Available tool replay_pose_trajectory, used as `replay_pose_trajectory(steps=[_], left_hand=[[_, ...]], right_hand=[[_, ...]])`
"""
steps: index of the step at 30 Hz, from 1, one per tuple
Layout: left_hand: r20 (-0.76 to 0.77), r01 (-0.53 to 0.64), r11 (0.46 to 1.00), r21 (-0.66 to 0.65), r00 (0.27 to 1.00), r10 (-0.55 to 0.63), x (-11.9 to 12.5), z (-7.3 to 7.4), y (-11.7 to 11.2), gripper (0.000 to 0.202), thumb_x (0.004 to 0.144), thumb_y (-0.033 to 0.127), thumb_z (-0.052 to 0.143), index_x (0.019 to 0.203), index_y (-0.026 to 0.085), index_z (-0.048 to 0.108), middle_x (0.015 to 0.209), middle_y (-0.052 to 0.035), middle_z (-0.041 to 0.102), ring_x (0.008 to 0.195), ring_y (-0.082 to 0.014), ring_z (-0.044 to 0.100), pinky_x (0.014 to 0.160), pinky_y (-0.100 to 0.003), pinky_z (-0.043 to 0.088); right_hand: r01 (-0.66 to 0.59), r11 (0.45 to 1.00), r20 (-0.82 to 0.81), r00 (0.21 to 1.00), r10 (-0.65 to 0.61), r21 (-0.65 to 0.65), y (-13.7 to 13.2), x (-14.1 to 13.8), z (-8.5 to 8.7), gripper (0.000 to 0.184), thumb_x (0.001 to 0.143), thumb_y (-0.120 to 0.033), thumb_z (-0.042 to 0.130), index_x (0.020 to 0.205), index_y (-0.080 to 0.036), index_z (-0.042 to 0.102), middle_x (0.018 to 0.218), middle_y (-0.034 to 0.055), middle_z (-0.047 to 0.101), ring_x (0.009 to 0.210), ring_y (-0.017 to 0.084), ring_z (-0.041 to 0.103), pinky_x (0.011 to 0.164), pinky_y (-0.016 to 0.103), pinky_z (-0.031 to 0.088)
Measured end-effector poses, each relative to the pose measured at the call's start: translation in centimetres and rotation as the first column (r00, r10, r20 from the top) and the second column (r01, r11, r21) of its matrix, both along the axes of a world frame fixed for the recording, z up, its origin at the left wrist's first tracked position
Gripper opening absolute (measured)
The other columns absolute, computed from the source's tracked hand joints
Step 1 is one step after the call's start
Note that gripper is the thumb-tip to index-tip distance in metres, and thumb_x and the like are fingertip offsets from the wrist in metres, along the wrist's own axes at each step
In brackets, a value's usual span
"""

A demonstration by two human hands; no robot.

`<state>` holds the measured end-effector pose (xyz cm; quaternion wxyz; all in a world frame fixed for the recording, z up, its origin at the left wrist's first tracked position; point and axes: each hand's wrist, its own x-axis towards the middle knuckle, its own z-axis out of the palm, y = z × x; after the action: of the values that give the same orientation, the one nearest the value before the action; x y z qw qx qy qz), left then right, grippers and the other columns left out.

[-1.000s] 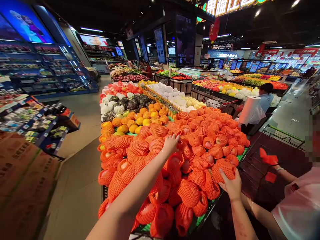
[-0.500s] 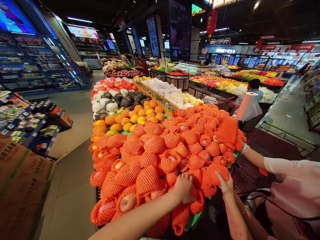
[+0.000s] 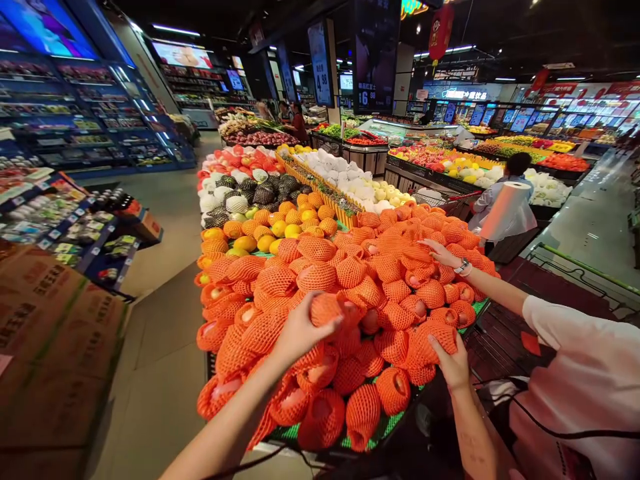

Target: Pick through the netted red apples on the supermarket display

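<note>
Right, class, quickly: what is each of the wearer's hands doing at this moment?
Left hand: closed around a net-wrapped fruit, lifted off the pile.
Right hand: gripping another net-wrapped fruit at the edge of the pile.

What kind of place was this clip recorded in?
Most likely a supermarket's produce section. Net-sleeved fruit is piled on an open display stand, hanging price signs show numbers, and stocked shelves line the left aisle. A bag roll stands beside the pile.
</note>
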<state>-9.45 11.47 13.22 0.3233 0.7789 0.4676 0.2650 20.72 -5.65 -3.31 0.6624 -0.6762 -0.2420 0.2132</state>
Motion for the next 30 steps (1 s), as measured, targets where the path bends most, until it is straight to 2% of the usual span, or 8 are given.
replay_pose_trajectory(steps=[6, 12, 15, 17, 21, 24, 27, 30], left_hand=[[0.197, -0.125, 0.968, -0.218, 0.966, 0.169, -2.7, 2.1, -0.1, 0.078, 0.068, 0.072, 0.062, 0.118, 0.013, 0.056, 0.117, -0.0142, 0.07, 0.107, -0.03, 0.067, 0.1, -0.044, 0.054], [-0.178, 0.181, 0.979, -0.092, 0.965, -0.195, -1.3, -2.9, -3.7, 0.079, 0.071, 0.056, 0.068, 0.135, 0.014, 0.05, 0.131, -0.0138, 0.065, 0.116, -0.0294, 0.065, 0.106, -0.045, 0.051], [-0.631, 0.415, 0.91, -0.014, 0.702, -0.33, 0.7, -5.9, -6.0, 0.088, 0.069, 0.047, 0.076, 0.143, 0.008, 0.049, 0.143, -0.02, 0.056, 0.122, -0.0345, 0.061, 0.107, -0.045, 0.052], [-0.7, 0.449, 0.893, -0.037, 0.627, -0.344, 2.1, -7.9, -7.1, 0.102, 0.062, 0.041, 0.085, 0.148, 0.003, 0.046, 0.151, -0.0272, 0.048, 0.128, -0.0428, 0.056, 0.108, -0.053, 0.051], [-0.728, 0.527, 0.848, -0.051, 0.561, -0.393, 4.2, -11.2, -8.2, 0.099, 0.075, 0.046, 0.083, 0.154, 0.002, 0.042, 0.161, -0.0308, 0.036, 0.144, -0.0471, 0.043, 0.119, -0.06, 0.039], [-0.719, 0.558, 0.829, -0.025, 0.566, -0.403, 4.6, -12.5, -8.1, 0.094, 0.089, 0.059, 0.068, 0.156, 0.0, 0.039, 0.164, -0.0318, 0.028, 0.154, -0.0467, 0.028, 0.124, -0.061, 0.032], [-0.701, 0.59, 0.807, 0.021, 0.585, -0.409, 4.8, -12.9, -7.5, 0.092, 0.088, 0.062, 0.069, 0.153, 0.002, 0.043, 0.162, -0.0302, 0.033, 0.151, -0.0461, 0.032, 0.122, -0.062, 0.034], [-0.671, 0.633, 0.771, 0.075, 0.604, -0.43, 4.8, -12.6, -6.8, 0.096, 0.078, 0.067, 0.077, 0.146, 0.005, 0.05, 0.155, -0.026, 0.045, 0.142, -0.0434, 0.044, 0.117, -0.058, 0.041]], right_hand=[[-0.203, 0.959, 0.372, 0.889, 0.265, -0.198, 3.1, -4.6, 1.1, 0.075, 0.078, -0.06, 0.077, 0.133, -0.012, 0.058, 0.122, 0.0134, 0.055, 0.115, 0.032, 0.055, 0.11, 0.05, 0.048], [-0.425, 0.827, 0.605, 0.566, 0.56, -0.368, 6.8, -10.1, -0.3, 0.077, 0.072, -0.008, 0.077, 0.144, -0.017, 0.053, 0.143, 0.0092, 0.041, 0.134, 0.026, 0.042, 0.119, 0.041, 0.044], [-0.417, 0.807, 0.649, 0.484, 0.587, -0.419, 6.8, -10.0, -1.0, 0.087, 0.072, 0.002, 0.068, 0.153, -0.018, 0.043, 0.15, 0.0101, 0.031, 0.139, 0.027, 0.035, 0.119, 0.047, 0.044], [-0.409, 0.805, 0.67, 0.454, 0.587, -0.428, 6.2, -9.0, -1.3, 0.097, 0.065, 0.005, 0.064, 0.155, -0.02, 0.038, 0.152, 0.0101, 0.028, 0.141, 0.029, 0.032, 0.117, 0.051, 0.046], [-0.413, 0.827, 0.721, 0.428, 0.545, -0.381, 4.3, -7.0, -1.5, 0.103, 0.064, -0.001, 0.061, 0.159, -0.026, 0.029, 0.155, 0.0078, 0.025, 0.144, 0.028, 0.029, 0.115, 0.053, 0.046], [-0.399, 0.867, 0.752, 0.461, 0.471, -0.299, 3.2, -6.2, -1.3, 0.078, 0.083, -0.018, 0.054, 0.158, -0.025, 0.033, 0.152, 0.0062, 0.031, 0.143, 0.025, 0.033, 0.117, 0.052, 0.044], [-0.337, 0.918, 0.749, 0.547, 0.374, -0.212, 3.0, -6.4, -1.2, 0.047, 0.107, -0.041, 0.035, 0.148, -0.02, 0.046, 0.146, 0.0085, 0.04, 0.138, 0.023, 0.04, 0.117, 0.047, 0.044], [-0.259, 0.946, 0.707, 0.632, 0.317, -0.194, 3.7, -7.2, -1.5, 0.061, 0.112, -0.062, 0.025, 0.137, -0.015, 0.053, 0.141, 0.0122, 0.045, 0.132, 0.023, 0.046, 0.111, 0.041, 0.048]])
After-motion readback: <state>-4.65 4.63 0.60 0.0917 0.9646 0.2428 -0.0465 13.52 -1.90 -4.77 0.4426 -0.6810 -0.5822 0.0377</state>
